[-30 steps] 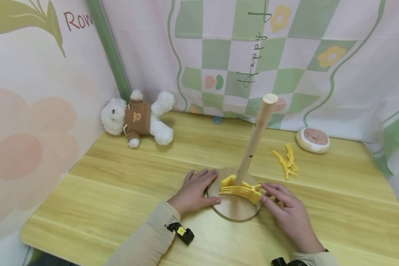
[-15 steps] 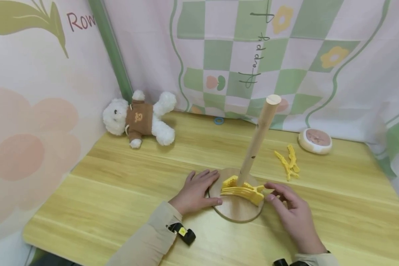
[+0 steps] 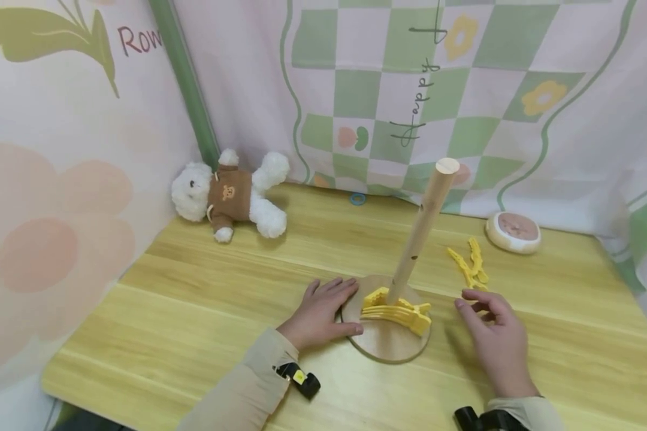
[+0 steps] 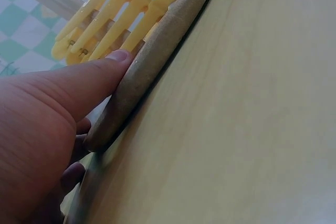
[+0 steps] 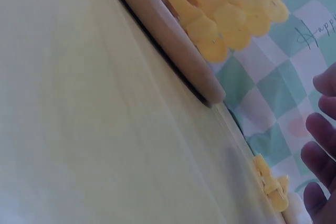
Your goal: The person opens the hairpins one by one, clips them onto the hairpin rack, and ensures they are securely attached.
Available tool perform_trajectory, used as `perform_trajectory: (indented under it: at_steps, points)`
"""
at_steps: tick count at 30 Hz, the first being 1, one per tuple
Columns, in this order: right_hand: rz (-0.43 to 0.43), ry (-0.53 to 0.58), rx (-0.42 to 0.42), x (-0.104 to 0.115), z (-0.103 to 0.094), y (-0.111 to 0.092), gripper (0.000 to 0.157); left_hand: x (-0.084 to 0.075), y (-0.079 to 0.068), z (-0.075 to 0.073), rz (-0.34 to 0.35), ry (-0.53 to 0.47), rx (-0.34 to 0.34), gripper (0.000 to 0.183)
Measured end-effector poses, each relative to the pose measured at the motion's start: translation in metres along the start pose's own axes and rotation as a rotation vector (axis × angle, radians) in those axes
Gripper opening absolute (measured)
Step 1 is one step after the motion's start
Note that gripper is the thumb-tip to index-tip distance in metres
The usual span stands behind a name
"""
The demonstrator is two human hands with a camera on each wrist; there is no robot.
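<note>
My left hand [image 3: 317, 318] rests on the left edge of a round wooden base [image 3: 385, 348], fingers spread, thumb [image 4: 118, 56] on its rim. From the base rises a tilted-looking wooden post [image 3: 422, 224]. Several yellow hair clips [image 3: 396, 314] stand side by side on the base, in front of the post's foot; the left wrist view shows their small metal springs. My right hand [image 3: 498, 344] hovers to the right of the base, apart from it, fingers loosely bent and holding nothing. Just beyond its fingertips lie loose yellow hair clips [image 3: 477, 263], partly overlapping.
A white plush dog [image 3: 232, 194] in a brown shirt lies at the back left. A small blue ring [image 3: 357, 199] lies near the back edge. At the back right sits a round white-and-pink object [image 3: 513, 232]. A printed curtain [image 3: 356, 93] hangs behind the table.
My right hand has let go of the end of the yellow hair clips on the base and moved right, towards the loose clips. The left hand stays on the base.
</note>
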State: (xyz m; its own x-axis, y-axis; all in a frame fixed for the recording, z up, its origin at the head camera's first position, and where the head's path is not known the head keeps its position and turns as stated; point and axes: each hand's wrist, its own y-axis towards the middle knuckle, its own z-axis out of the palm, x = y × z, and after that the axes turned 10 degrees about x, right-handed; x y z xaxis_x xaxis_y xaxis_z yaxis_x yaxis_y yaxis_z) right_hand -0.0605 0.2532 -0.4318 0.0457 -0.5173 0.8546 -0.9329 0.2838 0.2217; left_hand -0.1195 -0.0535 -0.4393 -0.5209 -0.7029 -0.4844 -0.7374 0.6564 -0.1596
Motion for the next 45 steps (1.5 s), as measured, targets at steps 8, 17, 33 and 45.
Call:
perform_trajectory:
  at_steps: [8,17,33,45]
  points:
    - [0.165,-0.039,-0.005,-0.015,-0.009,0.013,0.034,-0.001,0.001,0.001,-0.004,-0.005,0.010,0.086]
    - [0.313,-0.085,0.000,-0.029,-0.018,0.033,0.050,-0.002,0.001,0.000,-0.006,0.001,0.015,0.086]
    - [0.298,-0.308,0.294,-0.030,-0.025,0.052,0.076,0.001,0.001,0.001,-0.006,0.010,0.006,0.086]
    - [0.298,-0.333,0.236,-0.032,-0.023,0.050,0.066,0.001,0.000,0.000,-0.009,0.006,0.007,0.086]
